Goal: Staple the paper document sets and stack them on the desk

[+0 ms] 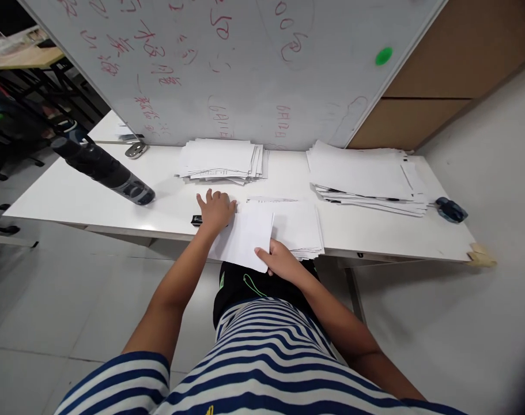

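White sheets of paper (pixel 247 239) lie at the front edge of the white table, partly over a stack of paper (pixel 299 227). My right hand (pixel 282 259) pinches the near right corner of the sheets, thumb on top and fingers beneath. At their far left corner is my left hand (pixel 218 210), palm down with its fingers spread. A black object, perhaps a stapler (pixel 196 221), shows beside my left wrist and is partly hidden by it.
Two more paper stacks, one at the back middle (pixel 219 158) and one at the right (pixel 361 173), stand before a whiteboard (pixel 245 75). A dark bottle (pixel 110 173), a mouse (pixel 136 150) and a dark blue object (pixel 451 210) are on the table (pixel 171 199).
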Available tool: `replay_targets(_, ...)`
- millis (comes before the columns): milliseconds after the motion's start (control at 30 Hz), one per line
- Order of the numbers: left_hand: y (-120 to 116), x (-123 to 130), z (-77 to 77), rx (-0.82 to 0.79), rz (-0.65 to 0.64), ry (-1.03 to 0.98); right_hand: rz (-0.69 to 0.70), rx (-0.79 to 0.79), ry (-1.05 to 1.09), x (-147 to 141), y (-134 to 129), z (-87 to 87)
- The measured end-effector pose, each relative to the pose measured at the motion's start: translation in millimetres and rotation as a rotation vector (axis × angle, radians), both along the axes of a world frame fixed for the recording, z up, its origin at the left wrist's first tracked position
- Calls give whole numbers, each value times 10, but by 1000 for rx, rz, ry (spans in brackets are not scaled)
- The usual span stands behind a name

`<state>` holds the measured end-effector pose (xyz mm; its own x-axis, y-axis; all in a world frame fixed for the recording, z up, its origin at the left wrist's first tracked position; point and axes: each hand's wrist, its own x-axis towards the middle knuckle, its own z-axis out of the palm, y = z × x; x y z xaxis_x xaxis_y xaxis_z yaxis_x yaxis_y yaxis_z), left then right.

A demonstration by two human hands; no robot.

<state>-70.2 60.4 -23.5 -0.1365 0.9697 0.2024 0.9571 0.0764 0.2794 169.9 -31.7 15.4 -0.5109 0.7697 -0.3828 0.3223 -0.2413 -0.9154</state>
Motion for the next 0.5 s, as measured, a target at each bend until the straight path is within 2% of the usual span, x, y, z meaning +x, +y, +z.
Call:
replay_targets(133, 0, 26, 24, 17, 15, 14, 16, 1, -5, -16, -25, -6)
replay_targets(233, -28, -2, 119, 35, 24, -95, 26, 15, -16, -20, -48, -32)
replay_targets(333, -146, -103, 194, 208, -33, -246, 1, 15, -16, -19, -49, -69)
replay_targets(400, -273, -207, 180, 310, -71, -248, -20, 11, -21, -20, -31, -99)
replay_targets(500, -465, -374, 50, 273, -48, -149, -63, -3, -45, -24, 14, -132)
